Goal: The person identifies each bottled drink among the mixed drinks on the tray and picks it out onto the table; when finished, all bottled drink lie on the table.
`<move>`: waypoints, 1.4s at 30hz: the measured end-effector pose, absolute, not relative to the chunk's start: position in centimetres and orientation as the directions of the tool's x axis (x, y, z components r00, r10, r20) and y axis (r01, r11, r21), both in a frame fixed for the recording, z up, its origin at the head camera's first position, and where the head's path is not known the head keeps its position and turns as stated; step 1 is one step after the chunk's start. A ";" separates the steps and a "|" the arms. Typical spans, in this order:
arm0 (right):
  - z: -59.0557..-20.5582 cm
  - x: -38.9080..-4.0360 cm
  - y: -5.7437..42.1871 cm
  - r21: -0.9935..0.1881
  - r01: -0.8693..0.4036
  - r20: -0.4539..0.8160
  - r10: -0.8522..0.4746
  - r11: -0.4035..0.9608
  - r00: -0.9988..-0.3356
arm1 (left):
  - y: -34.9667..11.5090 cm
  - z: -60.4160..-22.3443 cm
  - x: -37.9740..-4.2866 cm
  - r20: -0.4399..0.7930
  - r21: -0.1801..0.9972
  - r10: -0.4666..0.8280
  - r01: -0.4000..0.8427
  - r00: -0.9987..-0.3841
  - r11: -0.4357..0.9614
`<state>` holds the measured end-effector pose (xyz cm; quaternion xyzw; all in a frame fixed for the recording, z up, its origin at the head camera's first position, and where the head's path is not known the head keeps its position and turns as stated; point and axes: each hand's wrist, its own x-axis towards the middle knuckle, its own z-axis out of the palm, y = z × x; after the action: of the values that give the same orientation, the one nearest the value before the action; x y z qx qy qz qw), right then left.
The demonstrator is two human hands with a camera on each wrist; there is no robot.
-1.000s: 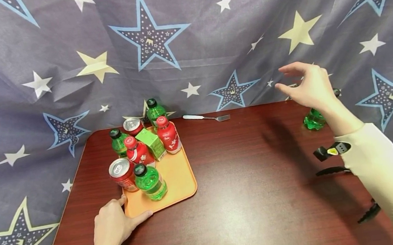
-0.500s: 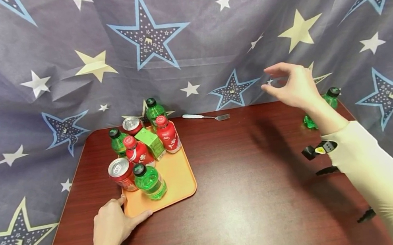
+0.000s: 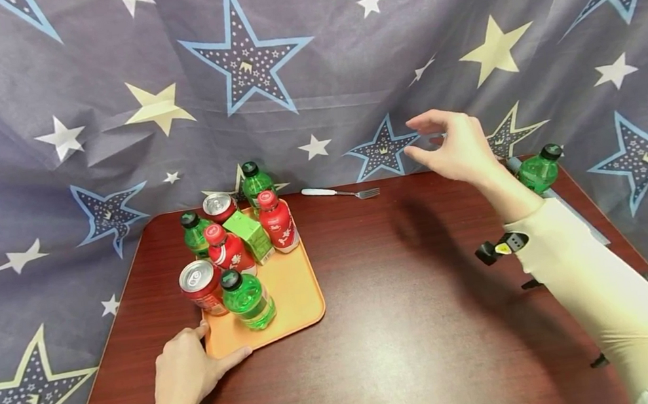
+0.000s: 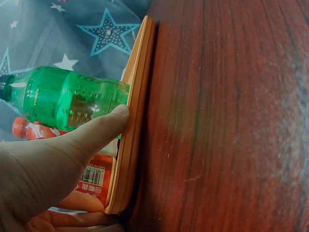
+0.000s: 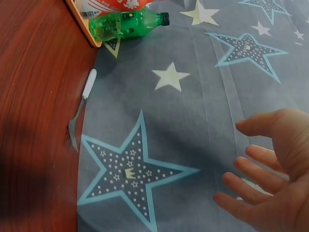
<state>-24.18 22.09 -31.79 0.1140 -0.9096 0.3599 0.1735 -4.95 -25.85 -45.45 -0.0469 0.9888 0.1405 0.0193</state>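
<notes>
My left hand (image 3: 184, 368) holds the near left corner of an orange tray (image 3: 298, 290), thumb along the front rim and fingers at the left side. Near that thumb stands a green soda bottle (image 4: 53, 96) with a black cap. A red can (image 3: 201, 284) is beside it, and red bottles (image 3: 279, 223), a green carton (image 3: 250, 236), another red can (image 3: 220, 206) and more green bottles (image 3: 196, 235) crowd behind. My right hand (image 3: 451, 149) hovers above the back of the table, fingers loosely curved around nothing. Nearest below it is a fork (image 3: 341, 193) with a white handle.
Another green bottle (image 3: 539, 169) stands at the back right, near a grey strip-like object (image 3: 581, 221) partly behind the sleeve. Dark objects (image 3: 599, 361) show below the right forearm. A star-patterned curtain (image 3: 341, 81) hangs along the table's (image 3: 408, 325) back edge.
My right hand has moved left through the air, away from the bottle at the right, which has come into fuller view. The left hand and tray stay put.
</notes>
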 end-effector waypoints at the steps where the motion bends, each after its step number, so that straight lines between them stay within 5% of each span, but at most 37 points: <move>1: -31.8 -24.2 21.9 -0.615 -0.335 0.396 -0.087 0.714 -0.914 | -25.9 -45.4 -4.9 -0.052 0.275 -0.088 -0.099 -0.995 0.956; 42: -36.0 -25.0 13.3 -0.665 -0.484 0.379 -0.301 0.569 -0.875 | -25.9 -45.5 -4.8 -0.013 0.286 -0.086 -0.086 -0.996 0.954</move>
<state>-24.98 13.30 -35.99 0.2231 -0.8787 0.4068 0.1123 -4.79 -25.94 -45.51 -0.0436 0.9885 0.1447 0.0002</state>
